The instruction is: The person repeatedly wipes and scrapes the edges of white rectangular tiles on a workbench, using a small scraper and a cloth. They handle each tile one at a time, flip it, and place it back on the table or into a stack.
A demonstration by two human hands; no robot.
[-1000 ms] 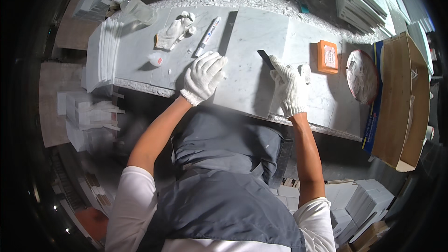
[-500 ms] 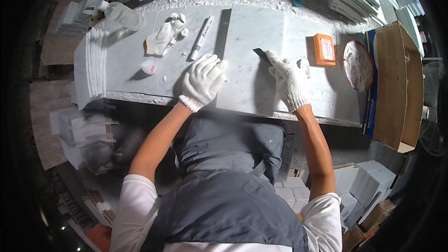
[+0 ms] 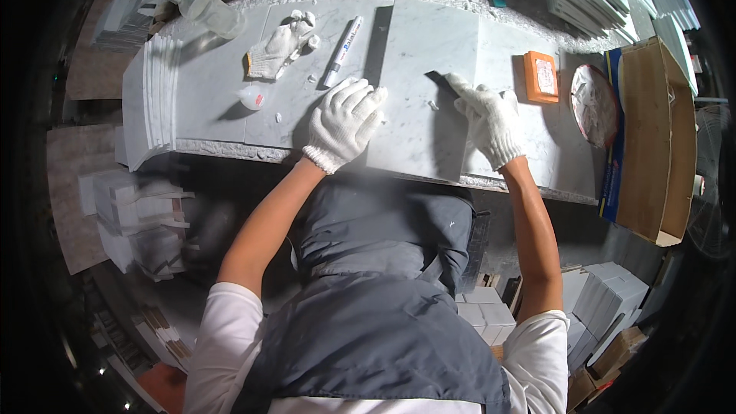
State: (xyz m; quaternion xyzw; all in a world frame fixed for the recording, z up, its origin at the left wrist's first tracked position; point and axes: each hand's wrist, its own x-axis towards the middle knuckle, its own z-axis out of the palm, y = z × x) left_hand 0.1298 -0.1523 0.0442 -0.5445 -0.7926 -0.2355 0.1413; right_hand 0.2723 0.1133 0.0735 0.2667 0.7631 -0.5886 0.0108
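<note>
White fabric makes up one empty glove, with one marker to its right. Next, the gloved left hand lies flat, grasping nothing, at the left edge of one marble slab. That slab sits between both hands; over it projects one dark blade, pinched by the gloved right hand. Farther right: one orange box, one round dish, one cardboard box.

Room between marker and dark tool

Bright marble slab, hard shadows, dark corners, fisheye-bent edges
</note>
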